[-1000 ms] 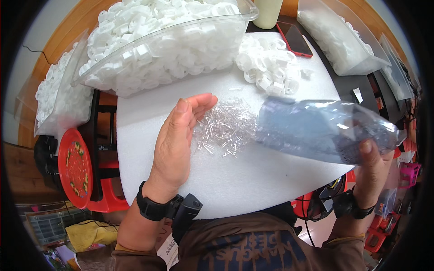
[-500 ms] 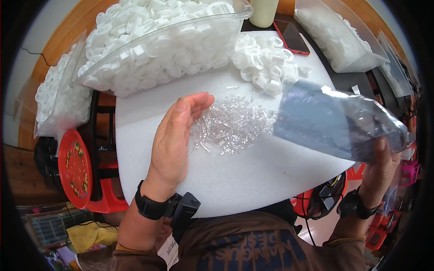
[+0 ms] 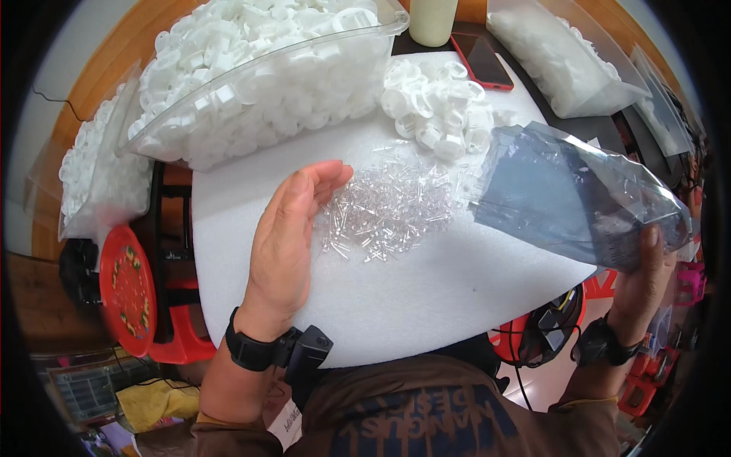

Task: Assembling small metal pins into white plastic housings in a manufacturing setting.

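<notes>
My left hand stands on edge at the left side of a loose pile of small clear LEDs with thin metal legs. Its fingers are stretched out and slightly curved around the pile, holding nothing. At the right, my right hand grips the end of a shiny grey-blue plastic bag, thumb on top and fingers hidden beneath. The bag's other end reaches over the white foam sheet, close to the pile's right edge. Whether LEDs remain inside the bag, I cannot tell.
Behind the pile lies a heap of white plastic rings. A large clear bin of similar white parts stands at the back left. A red-edged phone, a pale cup and another clear bin are at the back right.
The bag has drawn slightly right, away from the pile, and looks flatter and wider at its upper edge. My left hand has barely shifted; the whole view moved slightly.
</notes>
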`<move>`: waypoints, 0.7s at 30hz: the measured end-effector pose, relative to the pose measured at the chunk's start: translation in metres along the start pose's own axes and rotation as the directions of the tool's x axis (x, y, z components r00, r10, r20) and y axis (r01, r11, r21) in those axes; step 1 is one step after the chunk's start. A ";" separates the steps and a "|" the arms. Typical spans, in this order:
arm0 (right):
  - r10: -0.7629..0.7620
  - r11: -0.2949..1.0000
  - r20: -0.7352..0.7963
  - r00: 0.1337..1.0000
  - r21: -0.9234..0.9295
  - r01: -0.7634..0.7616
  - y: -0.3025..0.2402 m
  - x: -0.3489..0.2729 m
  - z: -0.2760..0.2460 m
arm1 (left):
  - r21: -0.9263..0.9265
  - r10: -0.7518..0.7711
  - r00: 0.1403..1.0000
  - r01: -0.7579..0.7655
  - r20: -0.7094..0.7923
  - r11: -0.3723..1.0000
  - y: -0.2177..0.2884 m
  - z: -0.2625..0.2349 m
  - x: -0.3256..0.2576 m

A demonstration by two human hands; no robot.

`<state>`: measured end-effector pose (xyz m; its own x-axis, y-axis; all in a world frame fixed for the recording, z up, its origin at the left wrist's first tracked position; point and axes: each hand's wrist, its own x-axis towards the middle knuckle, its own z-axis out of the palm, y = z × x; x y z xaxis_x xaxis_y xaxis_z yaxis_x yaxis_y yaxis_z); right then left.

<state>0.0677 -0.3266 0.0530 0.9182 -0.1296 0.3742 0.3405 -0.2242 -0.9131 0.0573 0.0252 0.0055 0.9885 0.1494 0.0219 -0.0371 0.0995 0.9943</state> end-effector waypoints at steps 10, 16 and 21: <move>0.344 0.724 0.091 0.935 0.608 -0.326 0.037 -0.008 0.030 | 0.000 0.003 1.000 -0.003 0.010 1.000 0.000 -0.001 -0.001; 0.426 -0.153 0.488 0.761 0.869 -0.471 0.044 -0.004 0.043 | -0.001 -0.009 0.999 0.009 0.040 1.000 0.003 0.001 0.000; 0.260 -0.317 0.671 0.694 0.738 -0.595 0.029 0.009 0.075 | 0.004 -0.019 1.000 0.019 -0.012 1.000 0.001 0.001 -0.002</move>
<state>0.1014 -0.2622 0.0178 0.8618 0.4999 -0.0863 -0.5050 0.8615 -0.0521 0.0558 0.0242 0.0070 0.9872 0.1595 0.0018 -0.0176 0.0980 0.9950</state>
